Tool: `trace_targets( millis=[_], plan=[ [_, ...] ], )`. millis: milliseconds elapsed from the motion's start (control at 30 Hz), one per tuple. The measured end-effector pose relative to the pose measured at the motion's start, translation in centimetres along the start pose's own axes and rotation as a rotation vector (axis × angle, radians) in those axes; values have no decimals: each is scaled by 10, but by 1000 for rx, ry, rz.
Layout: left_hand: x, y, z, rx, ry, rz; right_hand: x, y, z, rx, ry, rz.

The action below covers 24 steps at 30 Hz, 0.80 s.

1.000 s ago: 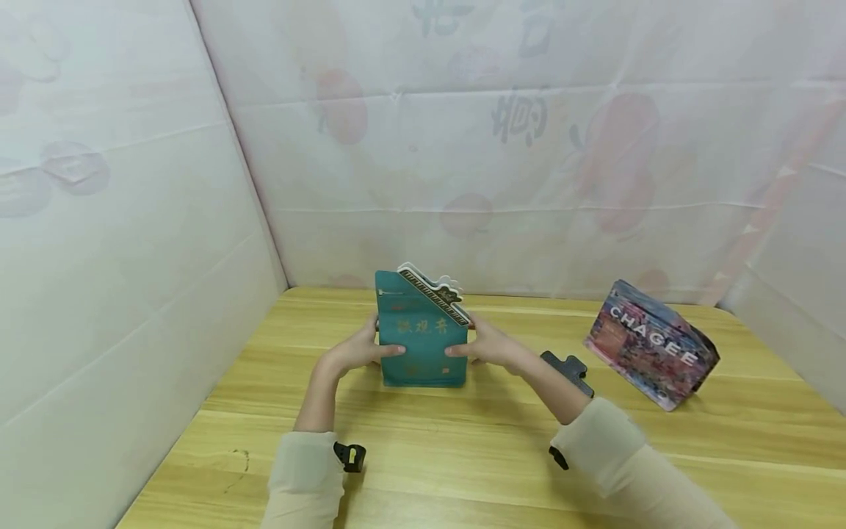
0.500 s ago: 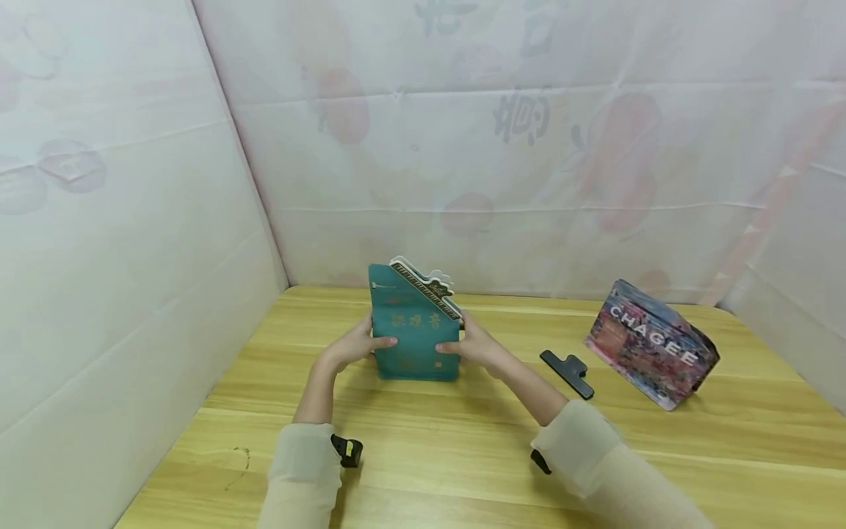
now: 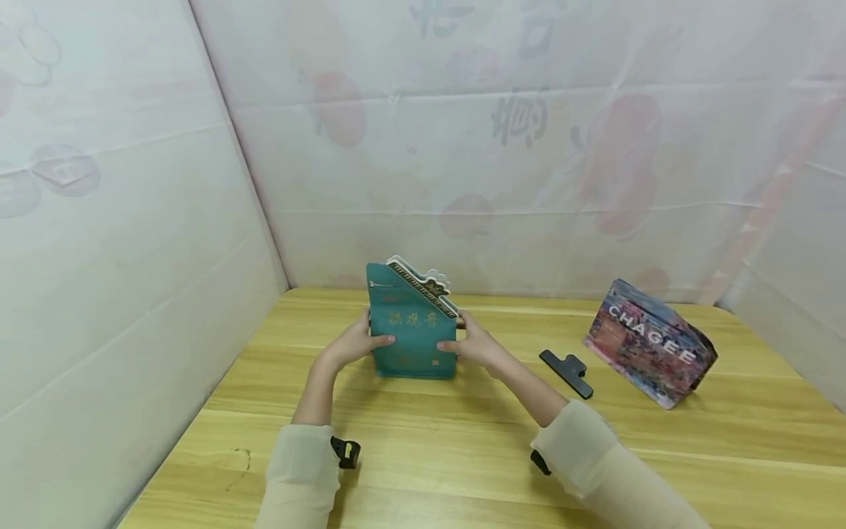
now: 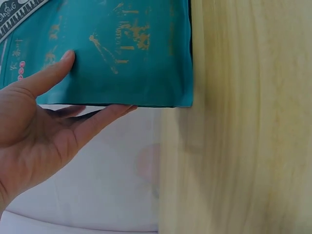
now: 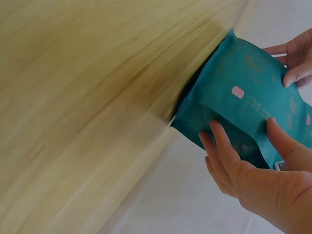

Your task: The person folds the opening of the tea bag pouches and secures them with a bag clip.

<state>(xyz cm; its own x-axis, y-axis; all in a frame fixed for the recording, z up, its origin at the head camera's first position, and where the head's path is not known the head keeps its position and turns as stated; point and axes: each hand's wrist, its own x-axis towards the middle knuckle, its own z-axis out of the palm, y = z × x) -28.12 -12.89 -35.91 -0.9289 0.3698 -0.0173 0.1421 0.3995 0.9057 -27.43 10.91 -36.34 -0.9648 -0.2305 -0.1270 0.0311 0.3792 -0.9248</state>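
A teal tea bag (image 3: 413, 349) with gold characters stands upright between my hands at mid-table. Whether its base touches the wood, I cannot tell. Across its top right corner sits a slanted bag clip (image 3: 423, 285), white-edged with a black patterned strip. My left hand (image 3: 353, 344) holds the bag's left side, thumb on the front; in the left wrist view, the fingers of that hand (image 4: 41, 131) go round the side edge. From the right, my right hand (image 3: 477, 344) grips the opposite side. The right wrist view has its thumb on the front and fingers (image 5: 224, 146) along the side.
On the wooden table (image 3: 396, 455), a black bag clip (image 3: 567, 373) lies right of my right hand. Farther right is a multicoloured CHAGEE bag (image 3: 651, 345), standing tilted. Pale printed cloth walls (image 3: 396, 184) enclose the table at the back and sides.
Both hands have shifted the tea bag slightly left and away from me, mostly in the first half second. My right forearm no longer covers part of the black clip.
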Motion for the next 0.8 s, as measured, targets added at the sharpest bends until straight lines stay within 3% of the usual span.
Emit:
trace_targets(
  millis=[233,400,567,667,800],
  plan=[
    [-5,11,-4,29,81,-13,-9,-1,-18,27,-51,-38],
    [-12,23,-6,229,192,-73,-20,-3,-35,42,-75,-89],
    [-21,34,-5,387,316,-163,-36,-10,-57,32,-33,-160],
    [-27,43,-4,434,326,-178,-49,-14,-71,-10,22,-198],
    [-33,58,3,423,279,-129,-68,-18,-90,-108,106,-194]
  ],
)
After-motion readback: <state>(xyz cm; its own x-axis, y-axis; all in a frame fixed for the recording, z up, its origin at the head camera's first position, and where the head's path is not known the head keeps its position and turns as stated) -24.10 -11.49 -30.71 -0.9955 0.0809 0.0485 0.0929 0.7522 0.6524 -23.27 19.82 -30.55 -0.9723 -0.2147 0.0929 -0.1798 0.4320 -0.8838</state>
